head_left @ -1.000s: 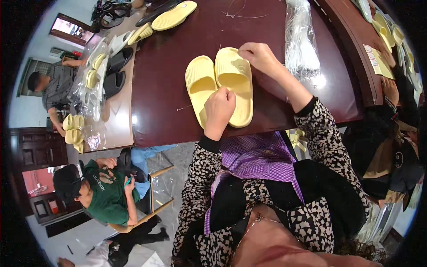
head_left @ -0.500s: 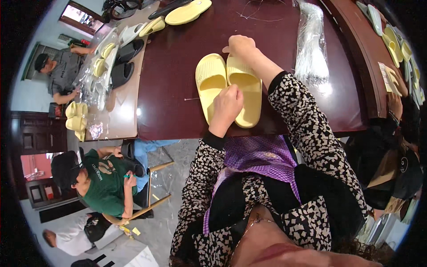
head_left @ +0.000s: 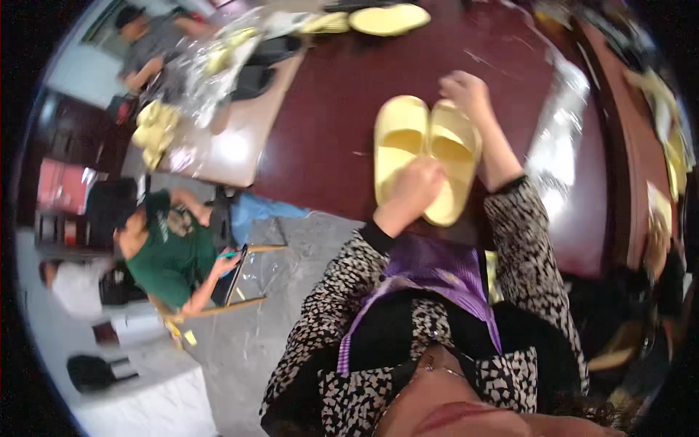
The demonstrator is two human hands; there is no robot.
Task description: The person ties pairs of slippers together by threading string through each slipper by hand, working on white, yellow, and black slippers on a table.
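Two pale yellow slippers lie side by side on the dark red table, toes pointing away from me: a left slipper (head_left: 403,120) and a right slipper (head_left: 453,200). My left hand (head_left: 421,183), fingers curled closed, is over the inner edges of the footbeds where the pair meets. Whatever it may pinch is hidden. Just beyond the right slipper's toe, my right hand (head_left: 464,93) is bent with its fingers drawn together. Blur hides anything thin between them.
A clear plastic bundle (head_left: 559,124) lies to the right. More yellow slippers (head_left: 389,20) lie at the table's far edge. On the pale table (head_left: 237,142) at left are wrapped and dark slippers. A person in green (head_left: 171,247) sits at left; another stands beyond.
The whole view has swung, so table and slippers appear farther right and tilted. My right hand has lifted slightly off the right slipper's toe. My left hand stays over the pair.
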